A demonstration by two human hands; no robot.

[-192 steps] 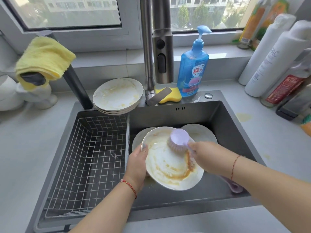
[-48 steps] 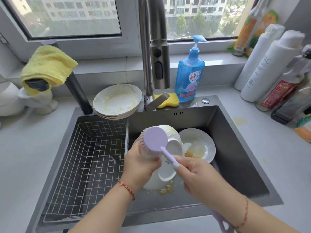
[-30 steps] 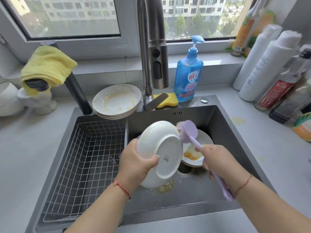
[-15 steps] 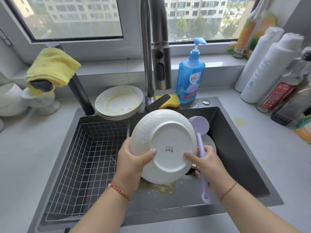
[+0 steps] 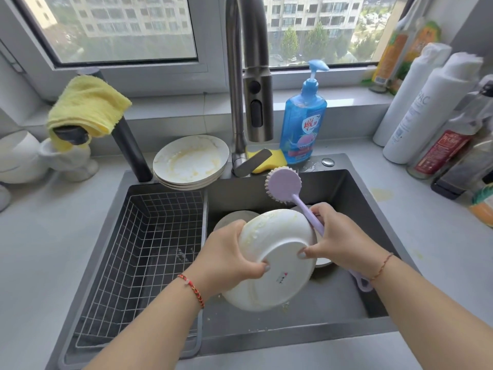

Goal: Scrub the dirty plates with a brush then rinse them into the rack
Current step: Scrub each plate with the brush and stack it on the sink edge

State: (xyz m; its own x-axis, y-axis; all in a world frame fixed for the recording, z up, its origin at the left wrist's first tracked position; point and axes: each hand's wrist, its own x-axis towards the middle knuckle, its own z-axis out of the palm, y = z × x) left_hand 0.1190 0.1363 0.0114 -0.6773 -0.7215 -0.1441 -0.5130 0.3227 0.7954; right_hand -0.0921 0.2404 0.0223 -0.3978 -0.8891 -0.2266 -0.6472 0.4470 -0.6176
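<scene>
I hold a white plate [image 5: 277, 265] over the dark sink [image 5: 344, 198], its underside turned toward me. My left hand [image 5: 226, 257] grips its left rim, thumb on the base. My right hand [image 5: 338, 241] holds the lilac brush [image 5: 285, 186] by its handle, brush head raised above the plate, while its thumb presses on the plate's base. More plates [image 5: 234, 218] lie in the sink beneath, mostly hidden. A stack of dirty plates [image 5: 190, 160] sits on the sink's back edge. The wire rack [image 5: 144, 249] fills the sink's left part.
The faucet [image 5: 246, 84] rises behind the sink, a yellow sponge [image 5: 269, 161] at its foot beside a blue soap bottle [image 5: 304, 121]. A yellow cloth [image 5: 88, 106] hangs on a dark spout at left. Several bottles [image 5: 432, 108] crowd the right counter.
The plate has dropped lower into the sink and tilted. My right hand now also steadies the plate with its thumb, the brush head sticking up behind.
</scene>
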